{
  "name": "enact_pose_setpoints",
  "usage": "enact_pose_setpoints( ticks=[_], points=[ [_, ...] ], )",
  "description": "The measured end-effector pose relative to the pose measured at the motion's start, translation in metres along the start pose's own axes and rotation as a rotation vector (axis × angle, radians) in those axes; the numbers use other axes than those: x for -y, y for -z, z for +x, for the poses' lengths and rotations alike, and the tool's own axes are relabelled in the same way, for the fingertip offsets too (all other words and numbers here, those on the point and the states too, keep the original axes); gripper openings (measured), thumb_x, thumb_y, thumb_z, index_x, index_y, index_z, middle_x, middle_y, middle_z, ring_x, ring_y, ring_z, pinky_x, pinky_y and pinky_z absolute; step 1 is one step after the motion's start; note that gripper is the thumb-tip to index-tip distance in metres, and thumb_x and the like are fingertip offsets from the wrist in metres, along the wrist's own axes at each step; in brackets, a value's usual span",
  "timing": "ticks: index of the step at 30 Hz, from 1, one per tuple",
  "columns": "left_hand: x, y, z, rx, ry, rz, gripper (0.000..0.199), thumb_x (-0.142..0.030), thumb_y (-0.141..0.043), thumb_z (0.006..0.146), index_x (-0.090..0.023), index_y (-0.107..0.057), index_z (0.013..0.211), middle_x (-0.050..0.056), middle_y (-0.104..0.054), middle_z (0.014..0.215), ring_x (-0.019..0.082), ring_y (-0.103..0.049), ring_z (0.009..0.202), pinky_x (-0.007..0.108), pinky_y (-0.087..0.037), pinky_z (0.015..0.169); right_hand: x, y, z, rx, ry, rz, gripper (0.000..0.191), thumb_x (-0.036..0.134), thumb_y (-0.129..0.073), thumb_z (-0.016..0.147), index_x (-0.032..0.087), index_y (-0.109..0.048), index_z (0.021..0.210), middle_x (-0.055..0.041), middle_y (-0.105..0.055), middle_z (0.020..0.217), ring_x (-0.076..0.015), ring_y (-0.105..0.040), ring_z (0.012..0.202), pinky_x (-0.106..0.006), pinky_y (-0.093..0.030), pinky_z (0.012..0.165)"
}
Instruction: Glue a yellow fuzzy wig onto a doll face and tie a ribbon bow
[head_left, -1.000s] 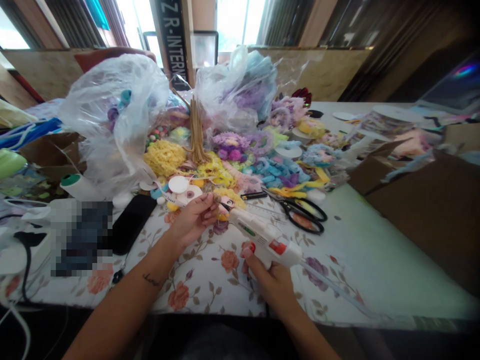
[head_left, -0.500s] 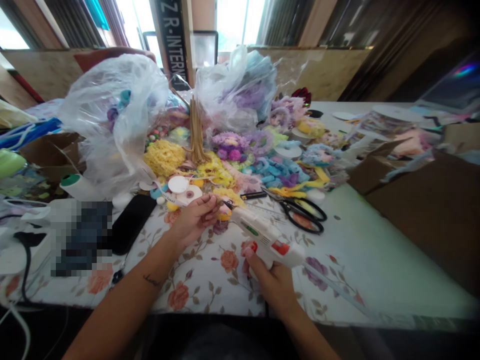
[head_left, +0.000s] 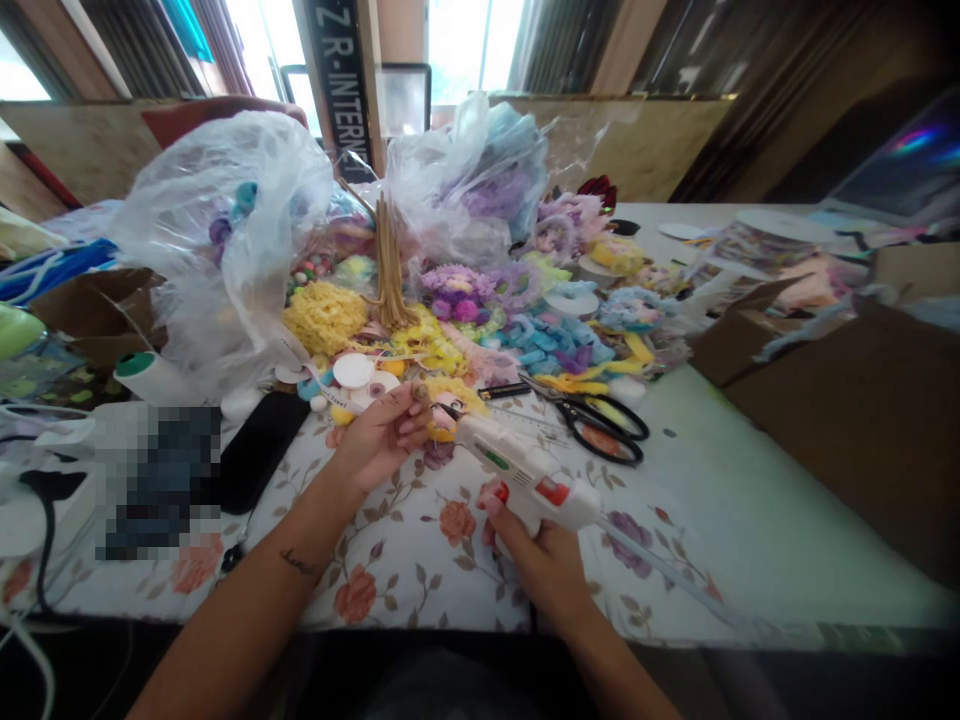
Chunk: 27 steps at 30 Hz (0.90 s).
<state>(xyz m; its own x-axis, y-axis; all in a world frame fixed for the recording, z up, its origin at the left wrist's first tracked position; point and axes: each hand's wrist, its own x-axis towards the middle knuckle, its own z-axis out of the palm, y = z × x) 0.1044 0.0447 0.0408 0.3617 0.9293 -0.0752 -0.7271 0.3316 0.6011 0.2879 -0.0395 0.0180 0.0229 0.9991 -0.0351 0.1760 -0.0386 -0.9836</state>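
Note:
My right hand [head_left: 536, 550] is wrapped round the handle of a white hot glue gun [head_left: 517, 470], a finger by its red trigger. A glue stick [head_left: 667, 570] sticks out of the gun's back end. The dark nozzle points left, close to the fingertips of my left hand [head_left: 386, 435]. Those fingertips pinch a small brownish piece, too small to name. Just behind the nozzle lies a yellow-haired doll-like figure [head_left: 446, 405]. White round discs [head_left: 354, 371] lie beyond my left hand. Black-handled scissors [head_left: 607, 425] and a black cutter [head_left: 505, 391] rest right of the gun's tip.
Yellow, blue and purple fuzzy craft pieces [head_left: 551, 340] pile up across the back, with clear plastic bags [head_left: 217, 210] behind. A bundle of tan sticks [head_left: 390, 265] stands among them. A black phone [head_left: 264, 450] lies left; a cardboard box [head_left: 832, 400] stands right. Floral cloth [head_left: 420, 560] covers the front.
My left hand has drawn slightly back from the nozzle, and its fingertips have turned so the small brownish piece shows more. The glue gun stays nearly in place; the view shifts slightly.

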Motion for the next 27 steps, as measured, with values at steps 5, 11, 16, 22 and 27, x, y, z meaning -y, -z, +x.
enact_pose_setpoints(
  ticks=[5, 11, 16, 22, 27],
  points=[
    [0.003, 0.0, 0.003, -0.156, -0.109, 0.178, 0.011, -0.02, -0.067, 0.079, -0.012, -0.06, 0.076, -0.004, -0.043, 0.063, 0.002, -0.032, 0.046, 0.012, -0.028, 0.04, -0.003, 0.004, -0.003, 0.068, 0.043, -0.057, 0.034, 0.041, -0.054, 0.082, 0.019, -0.059, 0.056, 0.0014, -0.053, 0.049, -0.0126, -0.05, 0.047, -0.025, -0.044, 0.05],
    [0.009, 0.001, -0.001, -0.157, -0.14, 0.534, 0.015, -0.022, -0.074, 0.074, -0.013, -0.067, 0.084, -0.001, -0.052, 0.064, 0.004, -0.036, 0.05, 0.015, -0.03, 0.044, -0.009, 0.007, 0.002, -0.013, 0.089, 0.025, 0.027, 0.042, -0.053, 0.083, 0.017, -0.063, 0.077, 0.0004, -0.057, 0.056, -0.013, -0.053, 0.049, -0.024, -0.045, 0.048],
    [-0.005, -0.003, -0.005, -0.067, -0.066, 0.084, 0.008, -0.016, -0.064, 0.08, -0.013, -0.058, 0.075, -0.003, -0.041, 0.064, 0.005, -0.037, 0.051, 0.014, -0.035, 0.044, -0.004, 0.038, 0.009, -0.321, 0.006, 0.055, 0.03, 0.042, -0.06, 0.076, 0.016, -0.069, 0.086, 0.0027, -0.056, 0.048, -0.0118, -0.049, 0.041, -0.023, -0.043, 0.043],
    [-0.007, 0.0, 0.002, -0.168, -0.09, -0.058, 0.015, -0.01, -0.047, 0.088, -0.013, -0.054, 0.076, -0.002, -0.038, 0.066, 0.006, -0.041, 0.052, 0.013, -0.037, 0.041, -0.013, 0.155, 0.034, -0.714, 0.019, -0.195, 0.044, 0.043, -0.063, 0.072, 0.011, -0.069, 0.101, -0.0005, -0.06, 0.051, -0.0141, -0.051, 0.042, -0.027, -0.044, 0.045],
    [-0.004, -0.001, 0.0, -0.18, -0.118, -0.027, 0.011, -0.009, -0.054, 0.085, -0.012, -0.054, 0.074, -0.002, -0.039, 0.067, 0.005, -0.042, 0.053, 0.014, -0.038, 0.041, -0.041, 0.249, 0.069, -0.819, -0.122, -0.548, 0.03, 0.036, -0.066, 0.067, 0.009, -0.07, 0.079, -0.0083, -0.061, 0.05, -0.0217, -0.058, 0.048, -0.033, -0.045, 0.05]
  ],
)
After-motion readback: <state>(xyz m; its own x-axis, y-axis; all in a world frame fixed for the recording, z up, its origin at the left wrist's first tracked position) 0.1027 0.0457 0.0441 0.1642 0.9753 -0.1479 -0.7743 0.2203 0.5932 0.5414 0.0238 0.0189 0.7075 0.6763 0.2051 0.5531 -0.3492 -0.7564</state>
